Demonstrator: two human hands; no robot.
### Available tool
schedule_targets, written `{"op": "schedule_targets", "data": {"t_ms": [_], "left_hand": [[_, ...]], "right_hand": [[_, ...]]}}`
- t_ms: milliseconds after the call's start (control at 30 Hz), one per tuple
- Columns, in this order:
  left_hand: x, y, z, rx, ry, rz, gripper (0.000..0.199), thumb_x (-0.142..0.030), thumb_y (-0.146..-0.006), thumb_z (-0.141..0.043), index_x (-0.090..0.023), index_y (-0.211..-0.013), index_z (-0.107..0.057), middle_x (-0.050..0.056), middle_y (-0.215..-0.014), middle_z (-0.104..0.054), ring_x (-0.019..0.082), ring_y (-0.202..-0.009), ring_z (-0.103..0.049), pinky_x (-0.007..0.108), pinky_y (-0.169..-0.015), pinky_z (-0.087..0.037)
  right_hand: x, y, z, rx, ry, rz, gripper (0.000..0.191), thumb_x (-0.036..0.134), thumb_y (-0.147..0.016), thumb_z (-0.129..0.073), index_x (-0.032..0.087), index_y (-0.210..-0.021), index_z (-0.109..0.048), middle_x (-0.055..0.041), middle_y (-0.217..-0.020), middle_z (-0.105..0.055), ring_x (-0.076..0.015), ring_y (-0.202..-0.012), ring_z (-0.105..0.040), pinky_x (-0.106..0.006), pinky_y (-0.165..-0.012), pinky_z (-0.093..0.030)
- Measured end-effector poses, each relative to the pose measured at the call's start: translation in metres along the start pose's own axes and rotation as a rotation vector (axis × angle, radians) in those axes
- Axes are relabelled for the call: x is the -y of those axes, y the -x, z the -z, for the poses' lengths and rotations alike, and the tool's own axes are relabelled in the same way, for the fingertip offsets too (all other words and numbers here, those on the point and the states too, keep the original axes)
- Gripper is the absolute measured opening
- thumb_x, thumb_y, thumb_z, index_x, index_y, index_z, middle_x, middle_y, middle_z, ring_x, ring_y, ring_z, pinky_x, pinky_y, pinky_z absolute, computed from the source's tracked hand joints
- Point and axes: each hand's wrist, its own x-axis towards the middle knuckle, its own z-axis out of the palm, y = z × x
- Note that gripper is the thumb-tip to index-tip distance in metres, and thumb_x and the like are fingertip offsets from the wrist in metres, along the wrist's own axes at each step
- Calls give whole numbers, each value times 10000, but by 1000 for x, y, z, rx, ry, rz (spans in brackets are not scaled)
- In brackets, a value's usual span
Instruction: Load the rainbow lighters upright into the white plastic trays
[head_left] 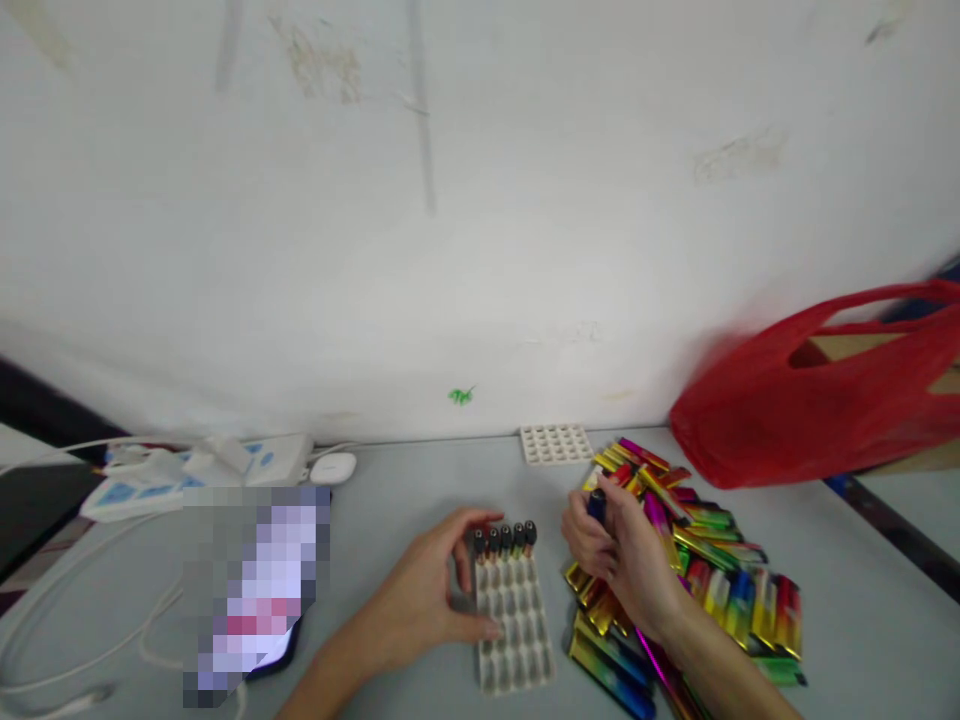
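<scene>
A white gridded tray (517,620) lies on the table before me. A row of black-topped lighters (506,541) stands upright in its far cells; the nearer cells show bare. My left hand (442,590) is at the tray's left side, its thumb on the near part and its index finger reaching behind the standing row. To the right, my right hand (619,545) is closed around a lighter (597,503), with only its dark end showing above the fingers. Beneath and beside that hand spreads a pile of shiny multicoloured lighters (742,600), partly hidden by the forearm.
Against the wall lies a second white gridded tray (556,444). A red plastic bag (817,400) occupies the back right. On the left are a power strip (277,460) with cables, a small white case (333,467) and a phone (281,650) with its screen blurred out.
</scene>
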Motion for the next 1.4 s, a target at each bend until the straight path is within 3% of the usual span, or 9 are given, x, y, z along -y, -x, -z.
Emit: {"op": "schedule_targets", "data": {"t_ms": [367, 800, 1067, 1200, 1400], "left_hand": [[1, -2, -1, 18, 39, 34, 1059, -341, -663, -1072, -251, -1595, -577, -95, -804, -621, 86, -576, -451, 204, -548, -344], [1, -5, -2, -2, 65, 40, 1080, -400, -599, -1116, -231, -1547, -626, -92, -740, -646, 143, -655, -587, 209, -594, -394], [-4, -4, -3, -37, 49, 74, 1044, -371, -584, -1113, -214, -1510, -658, -87, -742, -667, 129, -614, -566, 202, -566, -364], [-5, -3, -5, -39, 14, 68, 970, -397, -607, -1109, -210, -1462, -691, -99, -721, -629, 118, -605, -534, 197, -553, -357], [-3, -2, -7, -60, -6, 93, 983, -381, -577, -1131, -224, -1447, -701, -105, -728, -641, 103, -580, -500, 202, -547, -350]], "right_hand": [[9, 9, -9, -50, -65, 143, 670, 689, -980, -697, 265, -561, -391, 99, -545, -204, -108, -505, -98, -308, -474, -127], [3, 3, -2, -85, -19, 155, 689, 753, -993, -650, 270, -583, -381, 102, -558, -183, -119, -508, -79, -318, -471, -110], [-8, 0, 6, -172, 384, 252, 742, 856, -970, -615, 241, -567, -508, 43, -544, -348, -134, -529, -253, -339, -548, -153], [-6, 4, 0, -123, 251, 162, 745, 881, -986, -559, 254, -596, -457, 72, -545, -275, -122, -512, -175, -328, -517, -137], [-7, 9, -10, 40, 15, -90, 722, 849, -893, -724, 256, -628, -410, 108, -562, -228, -85, -497, -97, -270, -456, -77]]}}
